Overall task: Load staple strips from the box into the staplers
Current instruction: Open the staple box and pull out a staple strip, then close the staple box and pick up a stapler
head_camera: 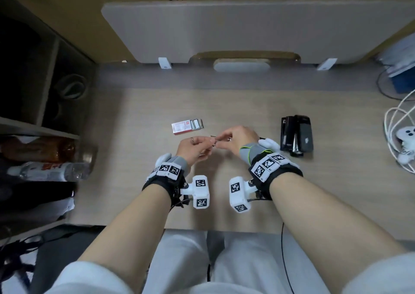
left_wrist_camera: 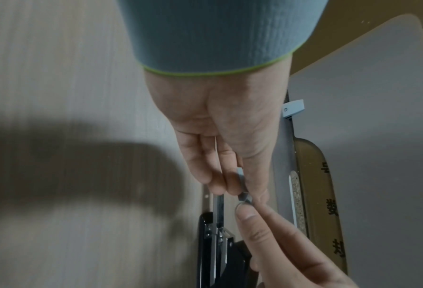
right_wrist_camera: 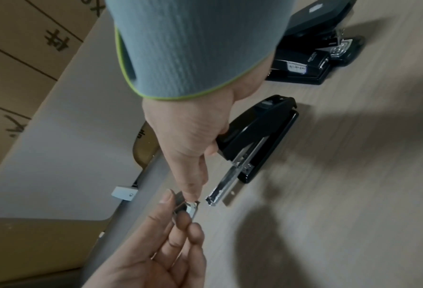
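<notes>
Closest in, the left hand (head_camera: 195,146) and the right hand (head_camera: 238,139) meet above the surface (head_camera: 247,105), each with thumb and fingertips closed in a pinch on the same short staple strip (right_wrist_camera: 189,207). The strip hangs in the air between them and touches nothing else. The right wrist view shows the right forefinger pressing on its bright end while the left fingers hold its length. They look to be either passing it across or turning it for insertion.

Just under and beyond the hands lies a black stapler (right_wrist_camera: 257,136) with its metal magazine (right_wrist_camera: 224,185) drawn out forward towards the strip. The strip is near the magazine's tip but apart from it. I cannot tell whether the channel already carries staples. The head view hides this stapler behind the right hand.

A little farther on sits the staple box (head_camera: 183,127), its inner tray slid partly out to the right with pale strips showing, so supply remains.

Out to the right, well apart from the hands, rest the other black staplers (head_camera: 296,136), close side by side. Whether they are loaded cannot be read.

As I judge it, one strip is fetched and one stapler opened, but the seating of the strip, the closing of the magazine and any remaining staplers are still to do.
</notes>
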